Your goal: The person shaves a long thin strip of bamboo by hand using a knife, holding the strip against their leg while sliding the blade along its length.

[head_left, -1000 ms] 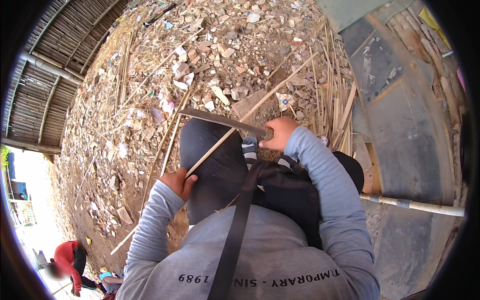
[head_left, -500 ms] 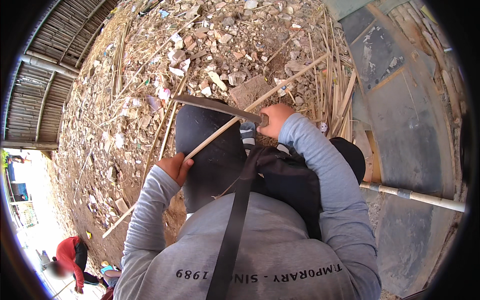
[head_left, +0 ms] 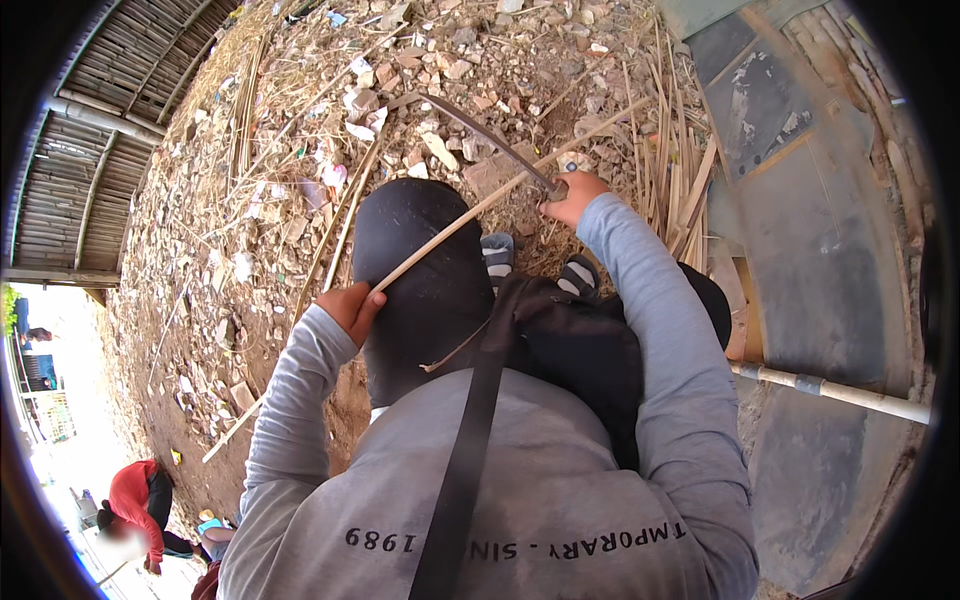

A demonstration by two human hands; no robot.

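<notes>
Left hand (head_left: 350, 308) closed around the stick (head_left: 440, 238), right hand (head_left: 577, 195) gripping the knife (head_left: 485, 135). Stick slants over left thigh (head_left: 410, 215), away and rightward from left hand; knife crosses it just beside right hand, the nearer. Contact unclear.

On my feed I see dark letters (head_left: 634, 541) and digits (head_left: 368, 539), upside down across the grey shirt (head_left: 560, 470), interrupted by the black strap (head_left: 465, 470).

Uneven brown ground (head_left: 180, 345), strewn with stones (head_left: 458, 70) and dry straw (head_left: 213, 78), spans the centre and upper frame, bordered by slatted bamboo panelling (head_left: 62, 195) with a pale pole (head_left: 105, 119) at upper left, worn grey boards (head_left: 830, 270) along the right, and glaring daylight (head_left: 88, 420) that washes out the lower left.
</notes>
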